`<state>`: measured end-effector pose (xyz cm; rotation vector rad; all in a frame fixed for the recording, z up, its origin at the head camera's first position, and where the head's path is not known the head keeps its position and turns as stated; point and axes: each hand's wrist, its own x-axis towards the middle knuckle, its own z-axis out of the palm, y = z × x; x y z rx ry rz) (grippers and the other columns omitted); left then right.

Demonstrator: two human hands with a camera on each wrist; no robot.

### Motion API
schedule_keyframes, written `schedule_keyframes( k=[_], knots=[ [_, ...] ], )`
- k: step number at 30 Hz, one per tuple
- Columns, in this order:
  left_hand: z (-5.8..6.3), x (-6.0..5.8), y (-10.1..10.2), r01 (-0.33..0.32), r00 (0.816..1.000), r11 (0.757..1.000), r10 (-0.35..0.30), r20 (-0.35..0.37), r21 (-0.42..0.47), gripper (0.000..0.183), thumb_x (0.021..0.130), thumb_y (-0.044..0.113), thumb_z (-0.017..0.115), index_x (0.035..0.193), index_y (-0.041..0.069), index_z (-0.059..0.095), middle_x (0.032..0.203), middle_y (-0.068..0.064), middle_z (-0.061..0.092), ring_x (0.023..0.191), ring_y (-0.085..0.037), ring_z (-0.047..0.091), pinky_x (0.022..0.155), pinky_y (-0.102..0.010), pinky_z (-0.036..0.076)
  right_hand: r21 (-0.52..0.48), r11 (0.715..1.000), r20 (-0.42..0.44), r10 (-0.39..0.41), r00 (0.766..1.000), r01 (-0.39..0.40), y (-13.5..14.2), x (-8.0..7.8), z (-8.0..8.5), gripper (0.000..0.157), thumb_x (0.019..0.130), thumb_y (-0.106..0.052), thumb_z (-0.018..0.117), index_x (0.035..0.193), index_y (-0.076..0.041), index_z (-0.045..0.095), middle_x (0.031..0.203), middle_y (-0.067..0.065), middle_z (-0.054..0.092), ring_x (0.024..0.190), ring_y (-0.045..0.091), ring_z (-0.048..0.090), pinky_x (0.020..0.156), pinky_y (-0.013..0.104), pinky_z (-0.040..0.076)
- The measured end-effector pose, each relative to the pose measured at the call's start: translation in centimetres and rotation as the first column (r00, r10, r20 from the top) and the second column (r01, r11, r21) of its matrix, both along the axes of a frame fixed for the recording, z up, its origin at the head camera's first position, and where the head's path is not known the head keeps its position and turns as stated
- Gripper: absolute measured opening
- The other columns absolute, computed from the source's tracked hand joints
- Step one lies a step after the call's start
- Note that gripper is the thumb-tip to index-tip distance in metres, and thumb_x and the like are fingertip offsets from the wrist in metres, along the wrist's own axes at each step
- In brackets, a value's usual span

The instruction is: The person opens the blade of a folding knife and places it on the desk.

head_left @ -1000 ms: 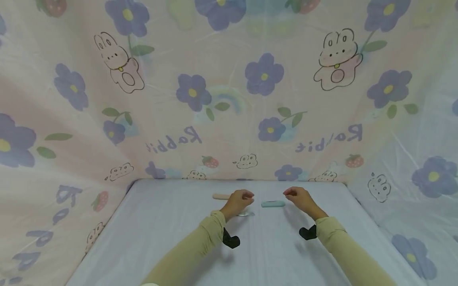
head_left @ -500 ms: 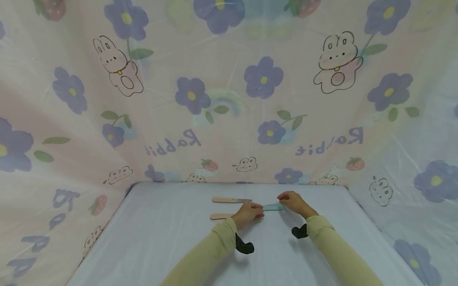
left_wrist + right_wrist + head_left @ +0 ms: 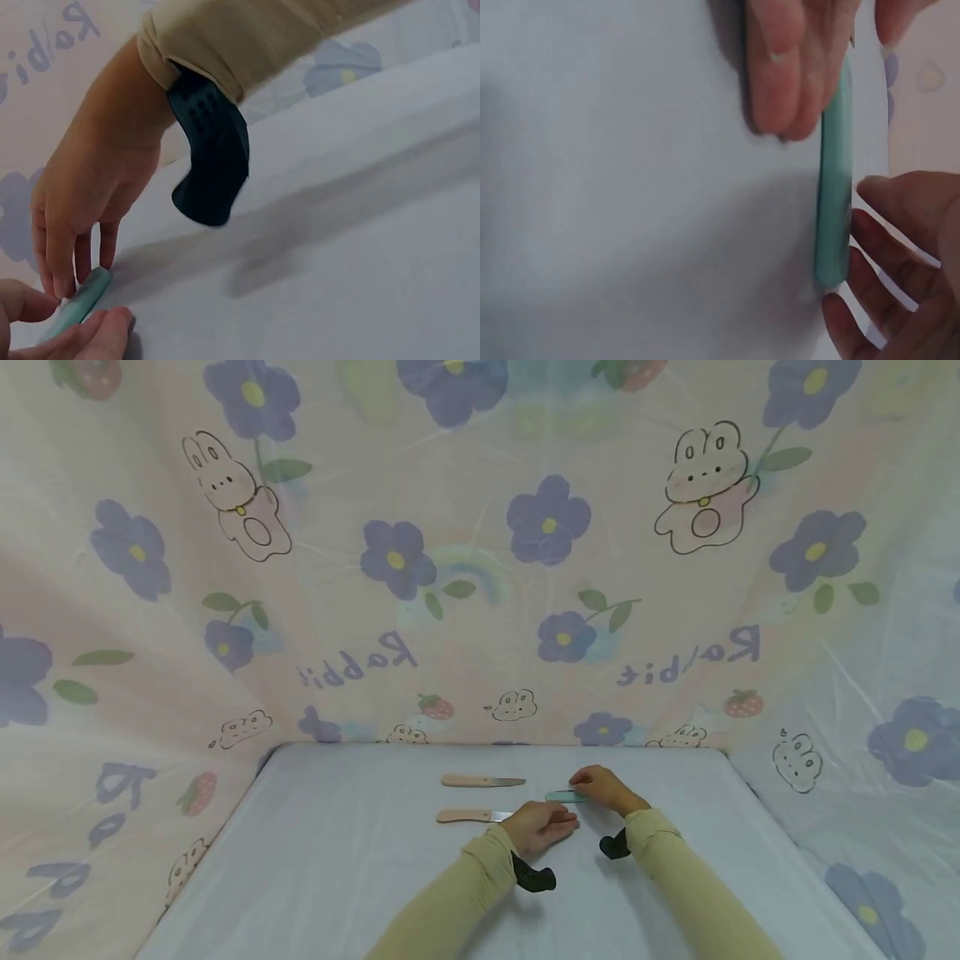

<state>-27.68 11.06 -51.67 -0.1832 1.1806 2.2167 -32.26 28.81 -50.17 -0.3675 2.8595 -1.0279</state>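
In the head view, the teal bar [image 3: 561, 797] lies toward the worktop's [image 3: 337, 877] far edge, right of two knives [image 3: 467, 781]; the left hand [image 3: 538, 827], fingers loosely extended, is on its near side. The left wrist view shows the right hand [image 3: 94, 180] touching the bar. In the right wrist view, its fingers are spread, the left thumb and fingers apart.

A teal bar [image 3: 835, 195] lies on a white surface [image 3: 630, 150]; left hand [image 3: 802, 67] and right hand [image 3: 911, 262] beside it.
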Motion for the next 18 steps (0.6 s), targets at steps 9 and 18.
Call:
schedule_keyframes(
  k=[9,18],
  knots=[
    [0.0,-0.1,1.1,-0.08,0.997,0.994,0.079,0.021,0.079,0.036,0.095,-0.002,0.039,0.126,-0.02,0.036,0.127,-0.035,0.043,0.122,-0.041,0.042,0.099,-0.041,0.039,0.03,1.0,0.046,0.008,0.999,-0.01,-0.3,0.4,-0.4,0.011,0.091,-0.01,0.058,0.086,-0.001,0.064,0.081,0.002,0.061,0.077,0.016,0.052,0.073,0.034,0.045],
    [-0.4,-0.3,1.6,-0.11,0.993,0.99,0.106,-0.049,-0.088,0.024,0.092,-0.005,0.047,0.113,-0.015,0.053,0.11,-0.027,0.058,0.105,-0.03,0.058,0.089,-0.035,0.048,-0.082,0.997,0.156,0.014,0.988,-0.001,-0.3,0.4,-1.1,0.016,0.091,-0.012,0.058,0.085,0.001,0.064,0.074,0.002,0.058,0.069,0.014,0.05,0.061,0.026,0.043]
  ],
)
